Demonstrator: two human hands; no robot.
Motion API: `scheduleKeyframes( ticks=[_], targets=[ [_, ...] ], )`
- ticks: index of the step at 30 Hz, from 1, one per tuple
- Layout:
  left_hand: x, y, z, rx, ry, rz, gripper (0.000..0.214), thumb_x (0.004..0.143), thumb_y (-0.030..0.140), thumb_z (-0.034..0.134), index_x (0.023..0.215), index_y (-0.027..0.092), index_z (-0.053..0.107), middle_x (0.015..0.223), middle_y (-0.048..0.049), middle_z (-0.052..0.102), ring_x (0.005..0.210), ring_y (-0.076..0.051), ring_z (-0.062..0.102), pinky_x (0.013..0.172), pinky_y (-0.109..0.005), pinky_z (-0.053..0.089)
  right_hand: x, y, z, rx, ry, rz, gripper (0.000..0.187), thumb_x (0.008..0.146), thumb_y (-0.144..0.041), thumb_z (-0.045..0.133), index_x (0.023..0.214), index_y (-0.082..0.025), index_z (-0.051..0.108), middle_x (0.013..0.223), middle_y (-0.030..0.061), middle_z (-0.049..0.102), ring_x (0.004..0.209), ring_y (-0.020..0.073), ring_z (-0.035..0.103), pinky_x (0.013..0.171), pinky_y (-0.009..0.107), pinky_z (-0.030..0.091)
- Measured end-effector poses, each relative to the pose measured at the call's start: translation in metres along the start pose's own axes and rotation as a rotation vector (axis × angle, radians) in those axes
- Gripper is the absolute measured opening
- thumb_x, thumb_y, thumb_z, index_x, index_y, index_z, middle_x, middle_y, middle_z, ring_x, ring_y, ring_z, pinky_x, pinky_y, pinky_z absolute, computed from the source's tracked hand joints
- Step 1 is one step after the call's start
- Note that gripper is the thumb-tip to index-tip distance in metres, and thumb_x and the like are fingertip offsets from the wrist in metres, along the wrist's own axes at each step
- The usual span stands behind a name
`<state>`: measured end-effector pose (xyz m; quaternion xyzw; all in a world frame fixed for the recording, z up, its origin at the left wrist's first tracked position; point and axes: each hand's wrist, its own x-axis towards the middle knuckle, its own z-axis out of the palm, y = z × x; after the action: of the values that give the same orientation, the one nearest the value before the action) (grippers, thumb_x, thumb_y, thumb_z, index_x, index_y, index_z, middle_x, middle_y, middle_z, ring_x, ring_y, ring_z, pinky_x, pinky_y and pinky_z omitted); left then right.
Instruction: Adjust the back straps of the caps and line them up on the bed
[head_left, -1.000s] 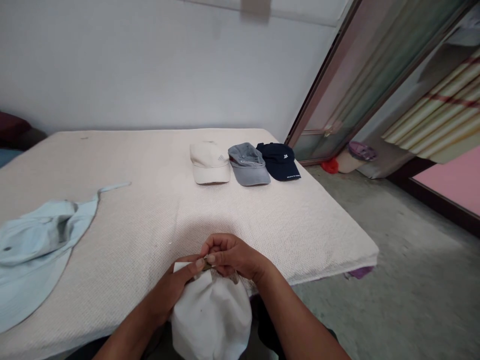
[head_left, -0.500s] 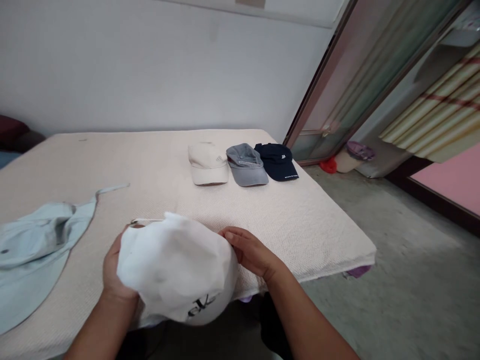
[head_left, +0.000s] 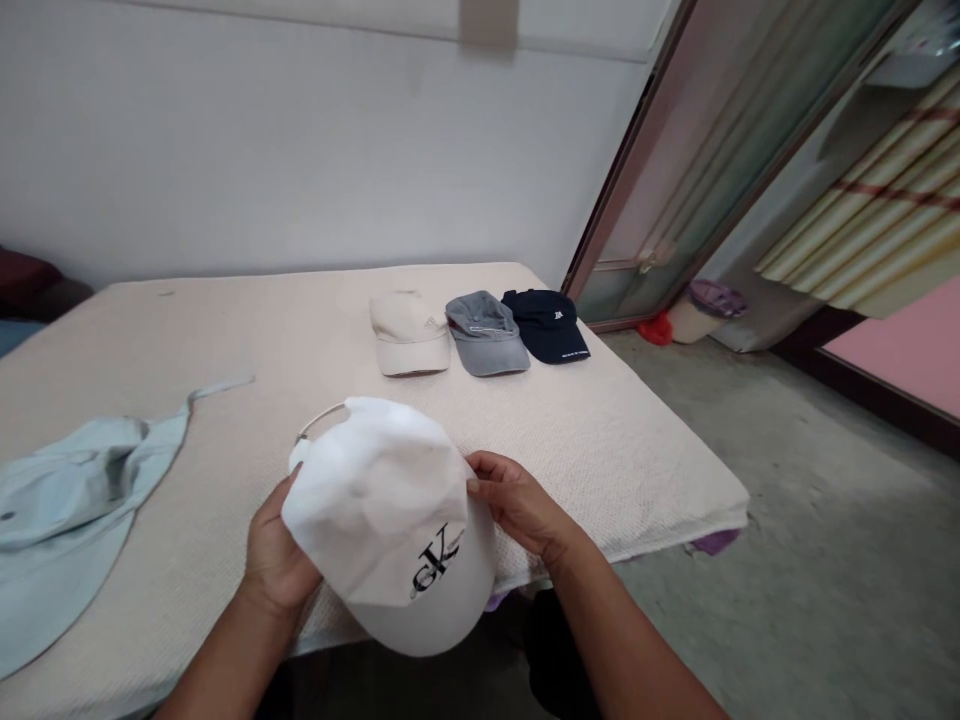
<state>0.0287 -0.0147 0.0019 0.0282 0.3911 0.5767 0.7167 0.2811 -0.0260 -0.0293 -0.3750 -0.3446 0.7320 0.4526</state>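
A white cap (head_left: 390,520) with a black logo on its front is held between both hands just above the near edge of the mattress (head_left: 300,340). The left hand (head_left: 276,560) grips the cap's left side, its fingers mostly hidden behind the fabric, so it seems closed around the crown edge rather than merely resting against it. The right hand (head_left: 517,500) holds the cap's right side, thumb and fingertips pinched on the fabric near the seam. The brim points toward the person and hangs past the mattress edge; a thin back strap (head_left: 322,418) loops up at the cap's far side.

Beyond the white cap, well apart, three caps lie in a row on the mattress: a cream cap (head_left: 409,335), a grey cap (head_left: 484,333) just right of it, and a navy cap (head_left: 551,325) at the right end, the last two touching. Left of the white cap, a pale blue hat (head_left: 67,490) lies flattened on the mattress, its strap trailing toward the row.
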Motion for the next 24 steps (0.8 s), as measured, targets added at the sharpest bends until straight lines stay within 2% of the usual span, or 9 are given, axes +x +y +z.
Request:
scheduleKeyframes(
  ticks=[3, 7, 10, 13, 15, 17, 20, 24],
  targets=[
    [0.001, 0.010, 0.003, -0.022, -0.037, 0.065, 0.043, 0.094, 0.020, 0.027, 0.108, 0.021, 0.067, 0.077, -0.0013, 0.076, 0.065, -0.017, 0.070, 0.069, -0.025, 0.057, -0.005, -0.001, -0.003, 0.024, -0.019, 0.057, 0.020, 0.071, -0.019, 0.071, 0.089, -0.017, 0.065, 0.088, 0.0011, 0.060, 0.076, 0.0128, 0.054, 0.072, 0.026, 0.041],
    [0.003, 0.024, 0.007, -0.056, -0.070, 0.185, 0.048, 0.097, 0.023, 0.018, 0.132, 0.025, 0.051, 0.086, -0.0001, 0.077, 0.071, -0.017, 0.070, 0.068, -0.025, 0.056, -0.013, 0.005, -0.006, 0.067, -0.095, 0.149, 0.025, 0.065, -0.016, 0.074, 0.088, -0.017, 0.065, 0.084, 0.0004, 0.060, 0.074, 0.0126, 0.054, 0.070, 0.027, 0.043],
    [0.007, 0.021, 0.012, -0.077, -0.083, 0.235, 0.048, 0.098, 0.025, 0.018, 0.138, 0.027, 0.044, 0.095, 0.0014, 0.076, 0.082, -0.018, 0.070, 0.073, -0.026, 0.057, -0.016, 0.012, -0.009, 0.185, -0.074, 0.147, 0.027, 0.062, -0.014, 0.075, 0.086, -0.017, 0.065, 0.081, -0.0001, 0.062, 0.072, 0.0128, 0.056, 0.070, 0.028, 0.045],
    [0.013, 0.003, 0.017, -0.079, -0.205, 0.175, 0.044, 0.097, 0.027, 0.026, 0.138, 0.026, 0.044, 0.105, -0.0005, 0.074, 0.093, -0.020, 0.068, 0.079, -0.028, 0.056, -0.018, 0.012, -0.019, 0.319, 0.048, 0.028, 0.027, 0.063, -0.016, 0.076, 0.087, -0.016, 0.065, 0.081, 0.0008, 0.064, 0.072, 0.0130, 0.059, 0.072, 0.027, 0.047],
    [0.018, -0.012, 0.018, -0.070, -0.313, 0.096, 0.043, 0.096, 0.029, 0.032, 0.136, 0.024, 0.047, 0.110, -0.0042, 0.072, 0.099, -0.022, 0.067, 0.082, -0.030, 0.055, -0.020, 0.008, -0.032, 0.359, 0.119, -0.071, 0.027, 0.065, -0.020, 0.076, 0.090, -0.016, 0.065, 0.084, 0.0031, 0.067, 0.074, 0.0145, 0.061, 0.072, 0.028, 0.048],
    [0.021, -0.025, 0.018, -0.057, -0.364, -0.005, 0.041, 0.095, 0.028, 0.035, 0.132, 0.022, 0.051, 0.107, -0.0072, 0.073, 0.099, -0.023, 0.067, 0.083, -0.033, 0.056, -0.024, 0.001, -0.047, 0.375, 0.196, -0.160, 0.025, 0.068, -0.021, 0.074, 0.090, -0.016, 0.065, 0.085, 0.0042, 0.069, 0.074, 0.0152, 0.063, 0.071, 0.028, 0.050],
    [0.023, -0.039, 0.018, -0.024, -0.348, -0.113, 0.036, 0.095, 0.023, 0.035, 0.124, 0.019, 0.056, 0.102, -0.0101, 0.074, 0.093, -0.022, 0.069, 0.081, -0.035, 0.057, -0.032, -0.011, -0.074, 0.407, 0.342, -0.287, 0.018, 0.069, -0.018, 0.072, 0.086, -0.017, 0.066, 0.079, 0.0018, 0.070, 0.068, 0.0124, 0.063, 0.066, 0.023, 0.051],
    [0.021, -0.048, 0.025, 0.022, -0.242, -0.239, 0.028, 0.094, 0.021, 0.036, 0.106, 0.011, 0.060, 0.093, -0.0144, 0.072, 0.082, -0.020, 0.071, 0.071, -0.032, 0.060, -0.044, -0.027, -0.106, 0.447, 0.532, -0.441, 0.009, 0.069, -0.013, 0.067, 0.078, -0.017, 0.067, 0.076, 0.0008, 0.070, 0.067, 0.0119, 0.065, 0.069, 0.022, 0.053]
  ],
)
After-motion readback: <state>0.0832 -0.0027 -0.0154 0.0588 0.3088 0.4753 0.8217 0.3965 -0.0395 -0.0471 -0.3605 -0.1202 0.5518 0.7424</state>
